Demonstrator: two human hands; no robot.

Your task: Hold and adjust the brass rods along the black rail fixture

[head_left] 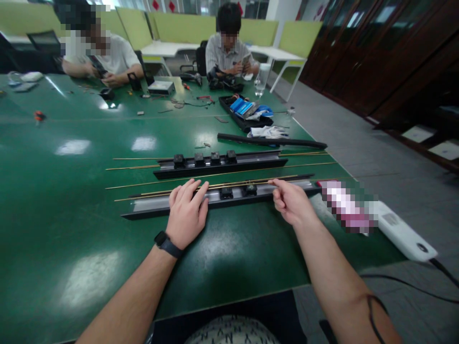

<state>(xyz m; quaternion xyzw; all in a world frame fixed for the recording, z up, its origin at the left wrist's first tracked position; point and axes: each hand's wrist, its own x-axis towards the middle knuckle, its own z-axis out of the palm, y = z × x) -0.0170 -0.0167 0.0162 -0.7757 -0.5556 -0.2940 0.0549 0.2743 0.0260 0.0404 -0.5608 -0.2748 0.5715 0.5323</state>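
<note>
My left hand (188, 208), with a dark watch (168, 243) on its wrist, lies palm down across the nearer black channel (148, 205), its fingers stretched over the rail and thin brass rods. My right hand (292, 200) pinches a brass rod (236, 184) between thumb and forefinger near the channel's right part. Two small black blocks (225, 193) sit in this channel between my hands. Just behind is a second black channel (229, 168) carrying several black blocks (199, 159). More brass rods (134, 184) lie lengthwise around both channels.
A black tube (272, 141), gloves (268, 132) and a tray with blue packets (245, 109) lie behind. On the right are a pink package (346, 205) and a white power strip (405, 231). Two people (231, 52) sit across the green table (222, 258).
</note>
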